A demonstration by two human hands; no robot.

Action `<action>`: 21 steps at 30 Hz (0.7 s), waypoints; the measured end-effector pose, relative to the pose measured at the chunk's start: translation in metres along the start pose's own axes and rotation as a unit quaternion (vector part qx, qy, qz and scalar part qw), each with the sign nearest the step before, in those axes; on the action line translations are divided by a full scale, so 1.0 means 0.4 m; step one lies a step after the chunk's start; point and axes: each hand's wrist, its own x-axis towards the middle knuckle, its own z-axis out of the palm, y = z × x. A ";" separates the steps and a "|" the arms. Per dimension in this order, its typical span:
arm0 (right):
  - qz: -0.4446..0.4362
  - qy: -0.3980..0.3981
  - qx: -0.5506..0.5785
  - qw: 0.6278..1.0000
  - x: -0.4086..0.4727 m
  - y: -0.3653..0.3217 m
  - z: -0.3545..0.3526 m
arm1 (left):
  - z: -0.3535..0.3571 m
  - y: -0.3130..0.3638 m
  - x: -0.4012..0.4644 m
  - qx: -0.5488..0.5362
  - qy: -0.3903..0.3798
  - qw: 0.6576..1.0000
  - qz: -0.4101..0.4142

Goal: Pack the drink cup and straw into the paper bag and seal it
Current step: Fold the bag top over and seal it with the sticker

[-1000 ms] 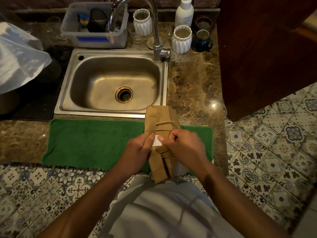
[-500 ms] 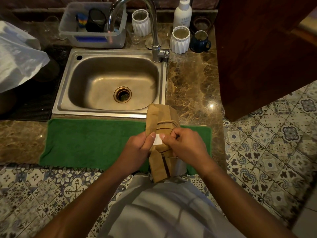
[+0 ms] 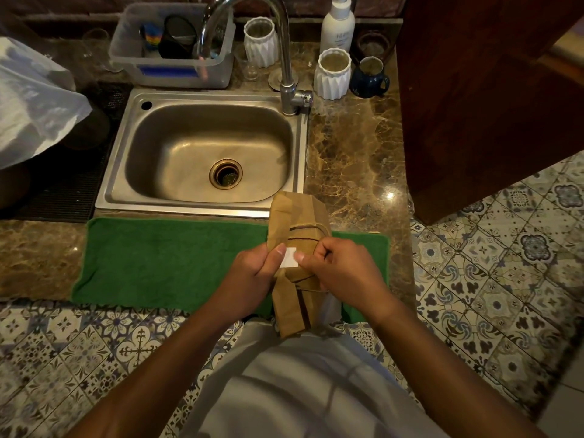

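Note:
A brown paper bag [image 3: 297,213] lies folded over on the green towel [image 3: 177,257], its length running from the sink edge toward my body, twine handles showing on top. A small white sticker [image 3: 289,257] sits on the fold at the bag's middle. My left hand [image 3: 252,279] grips the bag's left side with the thumb at the sticker's left edge. My right hand [image 3: 341,270] holds the bag's right side, thumb tip touching the sticker's right edge. The drink cup and straw are hidden.
A steel sink [image 3: 132,191] with a tall tap [image 3: 284,58] lies behind the towel. Behind it stand a plastic tub [image 3: 170,71], two white ribbed cups [image 3: 333,80], a white bottle [image 3: 338,25] and a blue mug [image 3: 368,79]. A white plastic bag [image 3: 34,99] lies left, a wooden cabinet [image 3: 480,90] right.
Both hands stay on the bag with thumbs at the white sticker; they and the bag have barely shifted. The view moved slightly.

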 end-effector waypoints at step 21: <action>-0.335 0.045 -0.114 0.934 0.005 -0.143 -0.163 | -0.092 0.107 0.072 0.348 -0.224 0.891 0.185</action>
